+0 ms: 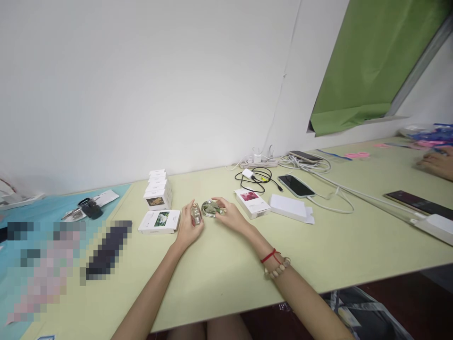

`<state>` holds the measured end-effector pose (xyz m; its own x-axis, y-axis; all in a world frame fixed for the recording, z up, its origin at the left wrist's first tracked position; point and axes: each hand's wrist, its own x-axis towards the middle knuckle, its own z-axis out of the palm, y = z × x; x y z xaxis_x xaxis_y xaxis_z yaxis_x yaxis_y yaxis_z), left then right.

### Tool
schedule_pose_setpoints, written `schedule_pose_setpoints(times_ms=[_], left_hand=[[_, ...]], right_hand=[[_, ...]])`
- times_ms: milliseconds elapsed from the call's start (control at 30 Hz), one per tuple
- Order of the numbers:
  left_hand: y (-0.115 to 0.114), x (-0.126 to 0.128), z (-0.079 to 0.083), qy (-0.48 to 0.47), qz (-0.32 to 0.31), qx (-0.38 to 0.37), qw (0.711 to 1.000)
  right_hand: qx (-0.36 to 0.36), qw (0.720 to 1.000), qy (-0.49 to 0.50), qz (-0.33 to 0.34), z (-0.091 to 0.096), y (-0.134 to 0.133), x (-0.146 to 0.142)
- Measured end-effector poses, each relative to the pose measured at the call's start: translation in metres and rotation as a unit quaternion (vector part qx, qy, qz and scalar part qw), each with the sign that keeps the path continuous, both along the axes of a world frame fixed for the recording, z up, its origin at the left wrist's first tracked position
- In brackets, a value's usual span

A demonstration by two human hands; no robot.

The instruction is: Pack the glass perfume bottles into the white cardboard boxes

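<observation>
My left hand (187,230) is closed around a small clear glass bottle (197,215) with a pinkish tint, which looks like a perfume bottle. In my right hand (231,217) is a rounder glass bottle (210,208) with green inside, gripped between thumb and fingers. The two bottles are side by side, a small gap apart, low over the table. Just left of my left hand lies a white box (150,222) with a white-flower picture. Beyond my right hand lies another white box (253,204) with a pink-flower picture.
A row of several white boxes (157,196) stands behind. A plain white carton (288,208), a charging phone (296,185), coiled cables and a power strip (260,163) lie to the right. At far right, another person's hand (437,164) rests on the table. A dark cup (90,208) is on blue cloth.
</observation>
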<state>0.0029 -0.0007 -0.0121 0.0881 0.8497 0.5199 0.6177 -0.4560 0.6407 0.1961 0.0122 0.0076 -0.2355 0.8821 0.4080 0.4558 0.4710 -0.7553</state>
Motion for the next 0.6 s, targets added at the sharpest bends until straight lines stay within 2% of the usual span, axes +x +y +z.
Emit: schedule_pose_setpoints(times_ms=[133, 233, 433, 600], left_hand=[[0.005, -0.004, -0.005, 0.012, 0.040, -0.052, 0.998], [0.011, -0.008, -0.009, 0.002, 0.052, -0.047, 0.998], [0.013, -0.010, -0.010, 0.036, 0.017, -0.047, 0.998], [0.008, -0.006, -0.007, 0.027, 0.050, -0.015, 0.998]], right_hand=[[0.000, 1.000, -0.001, -0.002, -0.001, 0.000, 0.000], [0.006, 1.000, -0.003, -0.001, -0.001, 0.000, 0.000], [0.026, 1.000, 0.007, 0.009, 0.000, 0.000, -0.001], [0.013, 1.000, 0.003, -0.025, 0.001, 0.001, 0.000]])
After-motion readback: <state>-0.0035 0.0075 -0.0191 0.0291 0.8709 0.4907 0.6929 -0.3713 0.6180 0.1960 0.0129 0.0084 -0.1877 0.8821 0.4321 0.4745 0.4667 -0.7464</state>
